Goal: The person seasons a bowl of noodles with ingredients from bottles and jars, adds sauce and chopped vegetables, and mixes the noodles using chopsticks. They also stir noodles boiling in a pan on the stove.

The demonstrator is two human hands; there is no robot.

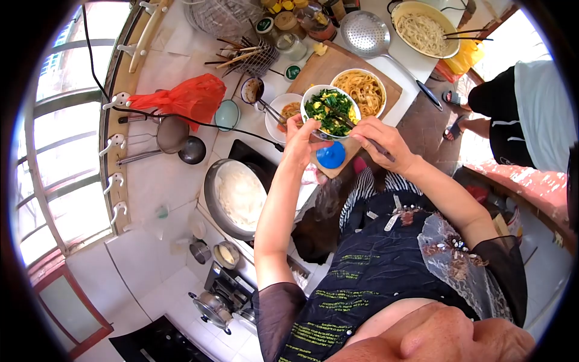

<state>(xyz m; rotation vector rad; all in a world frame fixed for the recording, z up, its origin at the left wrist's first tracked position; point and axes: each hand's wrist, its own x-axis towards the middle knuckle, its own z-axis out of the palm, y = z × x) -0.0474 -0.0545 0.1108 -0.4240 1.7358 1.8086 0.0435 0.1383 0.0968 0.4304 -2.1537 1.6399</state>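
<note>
My left hand point(300, 139) grips the near left rim of a white bowl point(306, 96) filled with green leaves and yellow egg pieces point(329, 107). In my right hand point(383, 143) are dark chopsticks point(341, 116), their tips down in the greens. Right behind this bowl, on a wooden board point(386, 90), stands a white bowl of sauced noodles point(362, 89). A plate with reddish food point(290, 111) is left of the greens. A blue lid point(331, 155) lies on the board just below my hands.
A large pan with white contents point(238, 194) is left of my left forearm. A slotted ladle point(365, 34) and a pot of plain noodles point(422, 33) are at the back. Another person point(537, 114) stands at the right. A red bag point(193, 99) hangs at the left.
</note>
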